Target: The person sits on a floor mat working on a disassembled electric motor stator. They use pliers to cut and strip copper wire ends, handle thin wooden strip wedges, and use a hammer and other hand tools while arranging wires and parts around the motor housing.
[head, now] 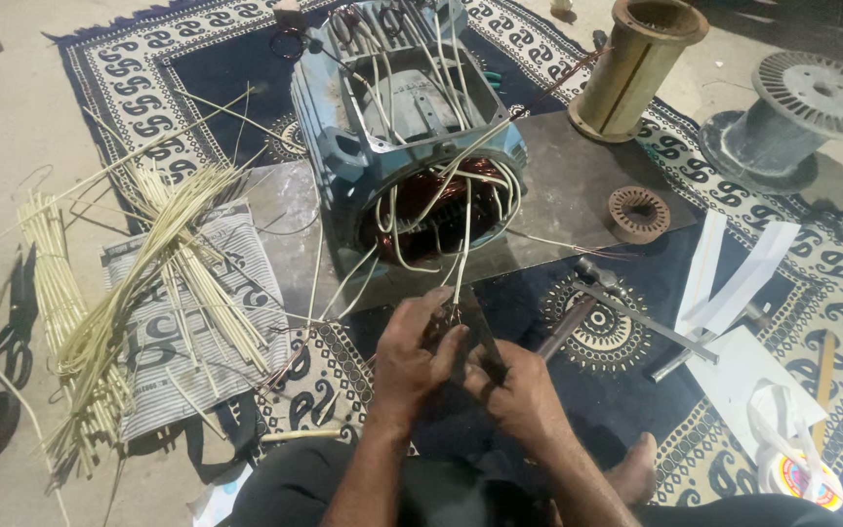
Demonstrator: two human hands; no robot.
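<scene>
Hands working a motor's lead wires
Left hand (412, 356) pinches a white wire end (457, 293); right hand (519, 395) grips a dark blade (480, 337) against it, just near of the blue motor (412, 146); hammer (578, 307) right, open mat beyond.

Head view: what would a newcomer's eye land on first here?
Probably the blue motor housing at top centre, its copper windings and pale sleeved wires spilling from the open end. Just below it, the left hand and right hand pinch wire ends together. At left, a heap of pale sticks lies across a newspaper.
</scene>
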